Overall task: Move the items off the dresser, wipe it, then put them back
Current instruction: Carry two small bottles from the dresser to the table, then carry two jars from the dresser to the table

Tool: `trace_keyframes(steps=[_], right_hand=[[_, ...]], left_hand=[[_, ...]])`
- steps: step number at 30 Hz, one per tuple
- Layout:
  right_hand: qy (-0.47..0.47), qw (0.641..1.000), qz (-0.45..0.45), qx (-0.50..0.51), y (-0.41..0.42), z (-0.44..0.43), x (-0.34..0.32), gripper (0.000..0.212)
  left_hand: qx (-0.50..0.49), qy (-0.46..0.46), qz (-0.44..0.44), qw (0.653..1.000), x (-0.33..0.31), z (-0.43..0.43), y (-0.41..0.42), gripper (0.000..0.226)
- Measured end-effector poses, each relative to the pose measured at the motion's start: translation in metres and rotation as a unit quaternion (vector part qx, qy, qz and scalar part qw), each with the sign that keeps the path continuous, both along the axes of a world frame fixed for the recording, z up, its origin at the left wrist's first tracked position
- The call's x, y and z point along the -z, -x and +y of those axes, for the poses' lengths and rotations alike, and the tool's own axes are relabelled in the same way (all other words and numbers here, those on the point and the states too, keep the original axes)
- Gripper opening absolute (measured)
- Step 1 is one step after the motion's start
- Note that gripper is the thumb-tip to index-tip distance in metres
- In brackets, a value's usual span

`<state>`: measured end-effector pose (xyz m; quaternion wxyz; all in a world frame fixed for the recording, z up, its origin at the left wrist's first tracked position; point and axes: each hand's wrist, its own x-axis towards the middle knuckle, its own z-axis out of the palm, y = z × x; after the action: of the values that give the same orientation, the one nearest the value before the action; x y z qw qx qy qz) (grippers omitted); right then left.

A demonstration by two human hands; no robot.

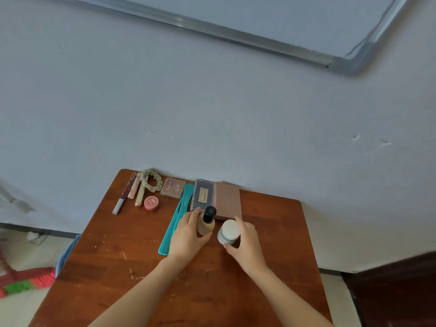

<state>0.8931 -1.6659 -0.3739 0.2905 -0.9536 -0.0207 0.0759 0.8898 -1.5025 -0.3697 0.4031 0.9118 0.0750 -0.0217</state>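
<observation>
The left hand (188,234) is curled round the lower body of a small bottle (205,228). Its thumb lies on the near side and its fingers on the far side, below the black cap. The right hand (247,244) is clamped on a white jar (228,231), fingers round the far and right side and thumb under the near edge. Both things are at the middle of the dresser (118,267), just beside each other. I cannot tell whether either has left the wood.

The bottle looks like glass with liquid inside, so it is probably heavy for its size, smooth and breakable. The grip low on the body suits it better than one on the cap, which could twist loose. The jar looks stiff and light. Its wide lid is a poor handle, so the side wall is the place to hold it.

Left of the left hand's grip lies a teal comb (175,223), partly under the wrist. Just beyond both grips lie a dark flat case (203,195) and a pinkish box (227,200), close enough for knuckles to nudge. Well to the left of the grips lie a red tin (151,202) and a hair tie (152,180).
</observation>
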Motion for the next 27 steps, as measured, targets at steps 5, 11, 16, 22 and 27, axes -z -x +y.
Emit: trace_keyframes(steps=[5,11,16,22,27], right_hand=[[0.025,0.999,-0.025,-0.008,0.016,-0.021,-0.014,0.074],[0.019,0.999,-0.041,0.008,0.055,-0.051,-0.021,0.071],[0.005,0.999,-0.027,0.042,0.1,-0.081,-0.016,0.071],[0.004,0.994,-0.017,0.104,0.154,-0.118,-0.012,0.069],[0.003,0.978,-0.014,0.206,0.2,-0.139,-0.023,0.068]], left_hand=[[-0.032,-0.001,-0.019,0.999,-0.01,-0.003,0.02,0.059],[-0.03,-0.023,-0.041,0.998,-0.017,-0.021,0.06,0.049],[0.024,-0.06,-0.037,0.997,-0.015,-0.04,0.095,0.045],[0.109,-0.104,-0.018,0.988,-0.025,-0.069,0.114,0.041],[0.218,-0.104,-0.045,0.969,-0.026,-0.095,0.108,0.038]])
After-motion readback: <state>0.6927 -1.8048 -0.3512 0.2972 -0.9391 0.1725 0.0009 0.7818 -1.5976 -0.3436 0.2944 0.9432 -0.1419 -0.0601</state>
